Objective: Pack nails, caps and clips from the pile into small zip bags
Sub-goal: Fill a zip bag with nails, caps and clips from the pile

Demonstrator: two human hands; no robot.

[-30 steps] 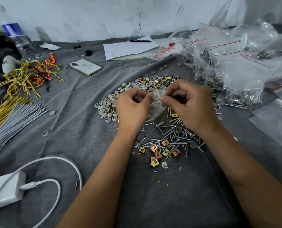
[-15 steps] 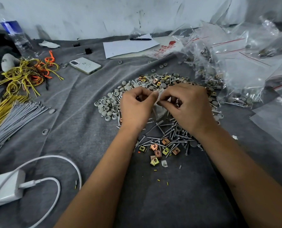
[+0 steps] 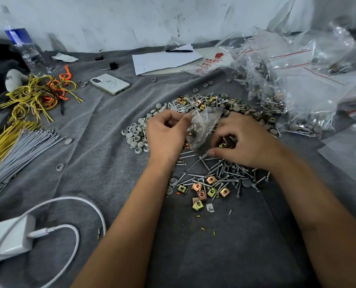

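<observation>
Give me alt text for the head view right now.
The left hand pinches a small clear plastic zip bag open while the right hand picks in the pile of steel nails, grey caps and brass clips on grey cloth.

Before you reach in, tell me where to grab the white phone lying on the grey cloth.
Take the phone by its two long edges, near the middle, coming straight down from above. It lies flat, camera side up, on the grey cloth, so a top-down pinch across the narrow width looks most secure. Its long edges seem clear of neighbours; the yellow cords lie off to one side.
</observation>
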